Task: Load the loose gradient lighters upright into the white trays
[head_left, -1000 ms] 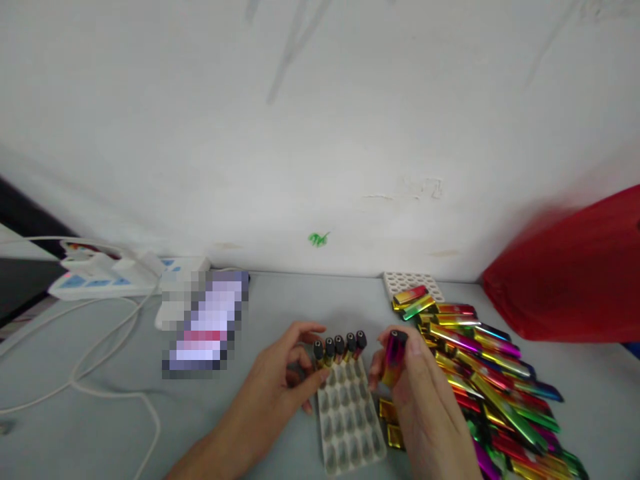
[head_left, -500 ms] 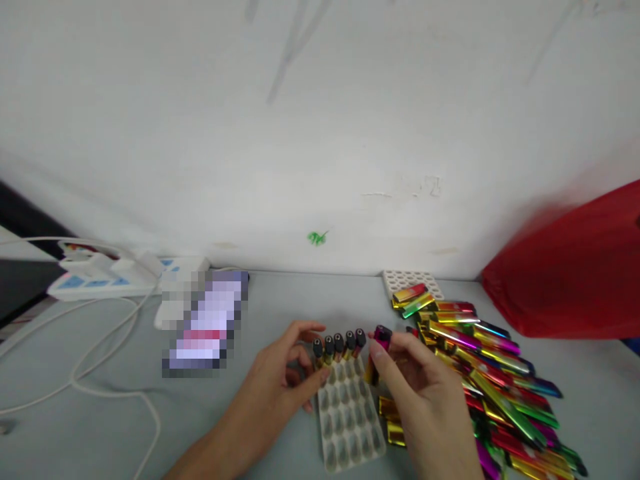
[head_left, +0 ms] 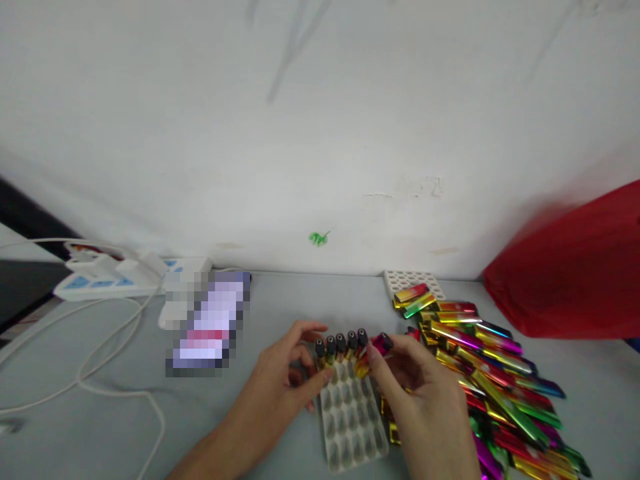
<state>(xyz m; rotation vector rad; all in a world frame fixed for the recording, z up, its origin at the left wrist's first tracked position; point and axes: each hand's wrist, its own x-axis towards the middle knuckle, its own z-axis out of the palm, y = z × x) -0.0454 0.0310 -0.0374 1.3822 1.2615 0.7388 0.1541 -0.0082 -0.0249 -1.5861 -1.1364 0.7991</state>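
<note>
A pale tray (head_left: 354, 421) with rows of oval slots lies on the table, and a row of lighters (head_left: 341, 343) with black tops stands upright along its far end. My left hand (head_left: 283, 377) is closed around the tray's far left corner, its thumb beside the leftmost lighter. Between the thumb and fingers of my right hand (head_left: 423, 393) is a magenta and gold lighter (head_left: 383, 343). It is tilted, with its gold end over the slots just in front of the standing row. My fingers hide part of it.
Many shiny coloured lighters (head_left: 505, 393) lie heaped on the right. Behind them are a white perforated block (head_left: 400, 279) and a red bag (head_left: 570, 273). A pixelated phone (head_left: 213, 320), a power strip (head_left: 110, 283) and loose white cables (head_left: 80, 373) occupy the left.
My right hand has tipped the lighter from nearly upright to a slant, bringing its gold end left over the tray. My left hand stays at the tray's corner.
</note>
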